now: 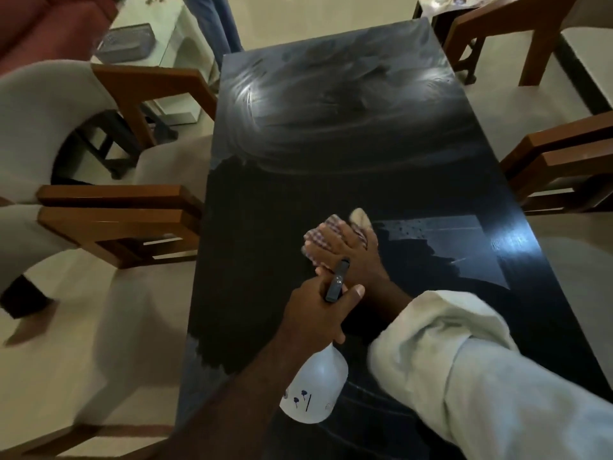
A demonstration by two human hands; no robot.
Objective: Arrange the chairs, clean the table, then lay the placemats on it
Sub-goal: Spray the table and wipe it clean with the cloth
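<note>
table: long glossy black top [331, 134], runs away from the camera; swirly wipe streaks on far half, dull streaky patch just right of the cloth
chairs left: two wood-armed chairs with pale cushions [109, 224], arms right up against the table's left edge, blurred
chairs right: wood-framed chairs [564, 161] along the right edge, nearer one close to the table, far one by the far corner
sleeve: pale rolled sleeve [464, 360] on the right arm, comes in from lower right over the table
spray bottle: white plastic bottle [315, 386] with dark trigger head, held tilted above the near table, nozzle toward the cloth
left hand: [315, 313] bare forearm, fingers and thumb wrapped round the bottle neck, firm grip
right hand: [348, 257] palm down, fingers flat and spread, pressing on the cloth, not curled round it
cloth: checked rag [318, 232], bunched under the right hand, on the table's near-middle
side table: low white one [172, 34] far left, grey tray on it
</note>
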